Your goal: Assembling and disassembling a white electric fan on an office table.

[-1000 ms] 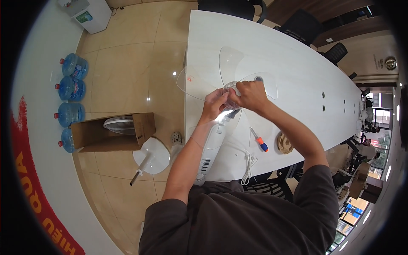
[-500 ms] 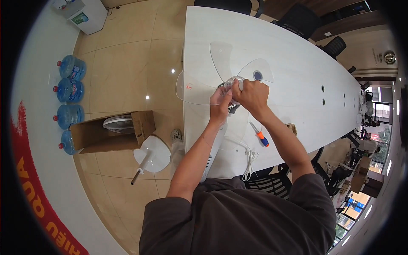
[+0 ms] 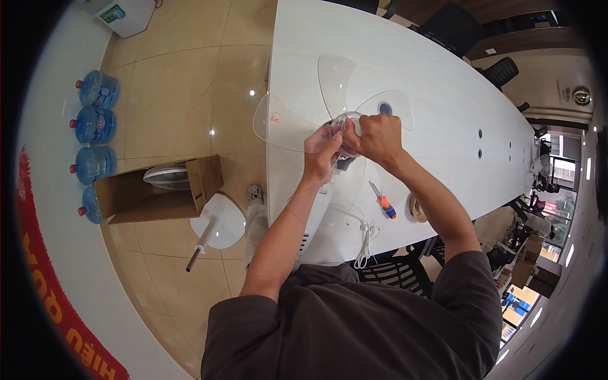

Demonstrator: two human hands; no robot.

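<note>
Since the previous frame, the right forearm has swung outward, uncovering more of the tan round object [image 3: 417, 209]; the fan blade wheel [image 3: 335, 82] appears turned slightly clockwise, and the whole view has shifted a little. The wheel is clear, held above the tabletop [image 3: 456, 95] near its left edge, one red-marked blade projecting past that edge in view. Left hand [image 3: 324, 152]: grip closed about the wheel's hub from the left. Right hand [image 3: 379, 137]: fingers curled, grip clamped on the hub's right side; exact contact hidden. White fan housing [image 3: 318, 208] lies partly under the left forearm. Screwdriver [image 3: 386, 206], orange and blue handle, near the tan object; white cord [image 3: 365, 246] bundled at the near edge. On the floor: cardboard box [image 3: 206, 183] containing a white grille [image 3: 168, 177], beside a white round base [image 3: 227, 227].
</note>
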